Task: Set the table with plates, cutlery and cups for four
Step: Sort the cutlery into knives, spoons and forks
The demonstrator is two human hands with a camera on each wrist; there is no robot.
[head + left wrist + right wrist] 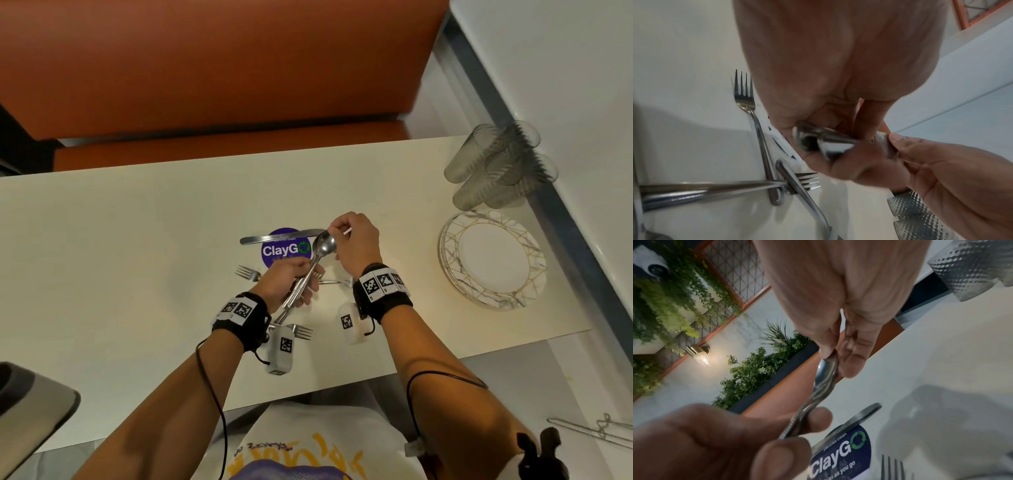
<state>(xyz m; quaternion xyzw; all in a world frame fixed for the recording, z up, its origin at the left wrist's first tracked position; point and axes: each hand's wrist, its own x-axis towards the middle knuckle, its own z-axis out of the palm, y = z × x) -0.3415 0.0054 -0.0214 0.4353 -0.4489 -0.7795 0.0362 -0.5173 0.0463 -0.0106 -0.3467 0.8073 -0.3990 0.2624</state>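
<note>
Holding a bundle of spoons by the handles, left hand is curled round them above the table centre; bowls point away from the person. Right hand pinches the tip of the top spoon bowl between thumb and fingers; the other fingers are loosely bent.

Left to right, head view:
- Left half of the tabletop bare, wide room there; a grey object sits off the near left corner.
- One fork lies just left of the left hand, tines pointing left. Another fork shows beside the left wrist.
- Knife lies across the top of a round blue "ClayGO" sticker, just beyond the hands.
- Stack of plates well to the right, close to the table's right edge.
- Clear cups stand upside down beyond the plates, at the far right corner against the wall.
- Orange bench runs along the far edge.

Left wrist view adds: forks on the table lie crossed over one another under the hand, hidden from the head view by the wrists. The spoon handle ends show in the grip.

Right wrist view adds: thumb and fingertips clamped on the spoon bowl edge; knife edge resting on the sticker; plants and a wall lamp beyond the bench.
</note>
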